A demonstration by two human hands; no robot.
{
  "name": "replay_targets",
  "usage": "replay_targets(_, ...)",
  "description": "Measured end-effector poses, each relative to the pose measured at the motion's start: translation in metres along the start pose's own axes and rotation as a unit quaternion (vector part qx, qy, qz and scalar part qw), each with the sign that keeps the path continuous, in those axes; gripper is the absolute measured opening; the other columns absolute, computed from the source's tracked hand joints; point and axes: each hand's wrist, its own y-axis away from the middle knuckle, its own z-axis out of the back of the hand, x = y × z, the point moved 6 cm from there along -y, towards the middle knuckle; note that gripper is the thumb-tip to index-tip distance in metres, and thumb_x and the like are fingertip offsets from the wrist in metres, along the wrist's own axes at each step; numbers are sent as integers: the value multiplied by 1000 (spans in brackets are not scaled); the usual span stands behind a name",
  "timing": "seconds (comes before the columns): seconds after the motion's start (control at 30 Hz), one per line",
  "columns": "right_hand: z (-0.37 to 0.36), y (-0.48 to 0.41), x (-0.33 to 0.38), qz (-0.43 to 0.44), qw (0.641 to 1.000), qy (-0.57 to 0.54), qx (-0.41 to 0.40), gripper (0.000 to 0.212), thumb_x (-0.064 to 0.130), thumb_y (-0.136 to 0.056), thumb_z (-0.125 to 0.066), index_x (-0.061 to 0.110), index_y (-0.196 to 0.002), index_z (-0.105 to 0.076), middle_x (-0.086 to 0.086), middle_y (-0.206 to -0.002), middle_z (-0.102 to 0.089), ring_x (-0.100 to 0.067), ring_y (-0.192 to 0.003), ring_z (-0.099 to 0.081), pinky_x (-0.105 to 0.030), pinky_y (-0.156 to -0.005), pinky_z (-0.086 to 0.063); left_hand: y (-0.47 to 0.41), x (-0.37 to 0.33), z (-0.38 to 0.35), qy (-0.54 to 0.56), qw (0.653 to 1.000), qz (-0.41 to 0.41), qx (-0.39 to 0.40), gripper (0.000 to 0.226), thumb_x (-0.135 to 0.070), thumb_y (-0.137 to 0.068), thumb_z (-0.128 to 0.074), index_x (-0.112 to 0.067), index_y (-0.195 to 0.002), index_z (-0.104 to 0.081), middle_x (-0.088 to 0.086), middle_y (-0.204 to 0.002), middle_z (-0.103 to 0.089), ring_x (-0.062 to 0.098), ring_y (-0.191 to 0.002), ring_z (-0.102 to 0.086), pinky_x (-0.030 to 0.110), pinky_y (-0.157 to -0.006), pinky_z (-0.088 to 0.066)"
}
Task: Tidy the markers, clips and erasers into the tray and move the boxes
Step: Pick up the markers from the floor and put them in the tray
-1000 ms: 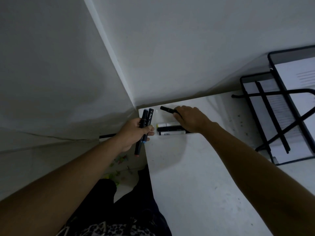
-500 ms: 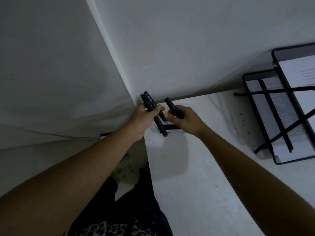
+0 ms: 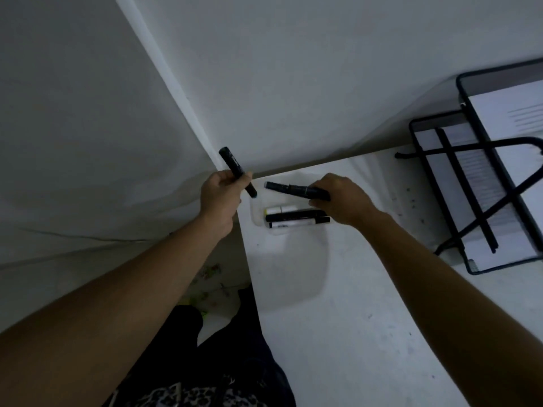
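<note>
- Your left hand [image 3: 219, 196] is curled shut around one black marker [image 3: 236, 171], a slim round stick with a small blue end near your fingers; it tilts up and away toward the far wall corner.
- Your right hand [image 3: 343, 199] pinches a second black marker [image 3: 296, 190], held almost level above the tray, its pale capped end pointing left.
- The tray [image 3: 258, 221] is a small, clear, shallow dish with rounded corners, sitting at the far left corner of the white counter [image 3: 338, 318].
- Three markers [image 3: 293, 218] lie side by side in it: one pale with a yellow end, one black, one white with a black cap.
- The counter looks smooth, matte and faintly speckled.
- At far right stands a black wire paper rack [image 3: 458, 183] holding printed sheets.
</note>
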Motion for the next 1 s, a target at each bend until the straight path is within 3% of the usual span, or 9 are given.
replay_targets(0.13,-8,-15,0,45,991,123,5,24,21,-94,-55,18,-117,-59,-8,-107,-62,-26,-91,-60,-38,-85,-46,0,0,-4,2,999,3,40,40,-11,-82,-72,-16,-110,-45,7,-103,-63,17,-91,-65,26,-70,-54)
replay_targets(0.23,-18,-20,5,57,990,114,67,24,18,-92,-56,18,-114,-61,-7,-112,-63,-26,-97,-60,-41,-88,-47,1,-2,-8,0,998,-24,58,48,-6,-76,-77,-18,-105,-42,11,-106,-61,22,-96,-66,26,-70,-58)
replay_targets(0.33,-22,-18,2,42,990,77,112,27,26,-89,-55,20,-114,-63,-7,-113,-60,-25,-97,-58,-40,-86,-47,0,-1,-17,-58,993,-62,83,46,-13,-72,-81,-15,-99,-45,18,-105,-65,28,-95,-68,33,-71,-60)
replay_targets(0.47,-10,-15,-15,-27,1000,-12,10,30,34,-95,-42,15,-102,-64,-6,-95,-51,-26,-77,-55,-32,-68,-38,-9,5,-32,-150,980,-95,86,26,-22,-79,-75,-20,-90,-52,12,-97,-69,25,-90,-69,46,-79,-58)
replay_targets(0.57,-3,-14,-23,-54,994,-67,-73,30,24,-98,-36,9,-99,-61,-9,-88,-50,-28,-70,-53,-39,-62,-46,-12,11,-45,-214,967,-106,86,21,-23,-81,-73,-21,-85,-53,8,-98,-67,23,-91,-66,39,-82,-56)
replay_targets(0.7,-8,-14,-17,-36,995,-65,-72,34,19,-97,-45,11,-130,-52,-11,-114,-58,-28,-100,-55,-41,-88,-43,-10,18,-63,-330,918,-175,133,24,-25,-79,-76,-10,-89,-61,8,-98,-62,18,-87,-58,26,-74,-45)
replay_targets(0.77,-11,-15,-13,-19,996,-45,-71,32,19,-95,-50,14,-127,-52,-7,-118,-61,-26,-109,-52,-41,-97,-35,-10,20,-67,-403,871,-244,138,22,-23,-80,-75,-6,-92,-67,8,-102,-57,17,-86,-53,24,-74,-42)
replay_targets(0.83,-14,-16,-7,16,996,13,-86,22,19,-95,-52,17,-115,-58,-4,-106,-66,-26,-104,-52,-39,-92,-30,-12,22,-65,-455,833,-291,122,22,-16,-85,-69,-1,-101,-69,10,-105,-54,20,-88,-53,27,-76,-44)
replay_targets(1.0,-22,-22,10,77,988,75,-112,15,15,-91,-56,17,-102,-66,-4,-94,-69,-28,-95,-54,-38,-81,-32,-8,24,-53,-481,803,-327,129,15,-8,-86,-64,0,-98,-60,17,-103,-56,31,-90,-57,45,-73,-51)
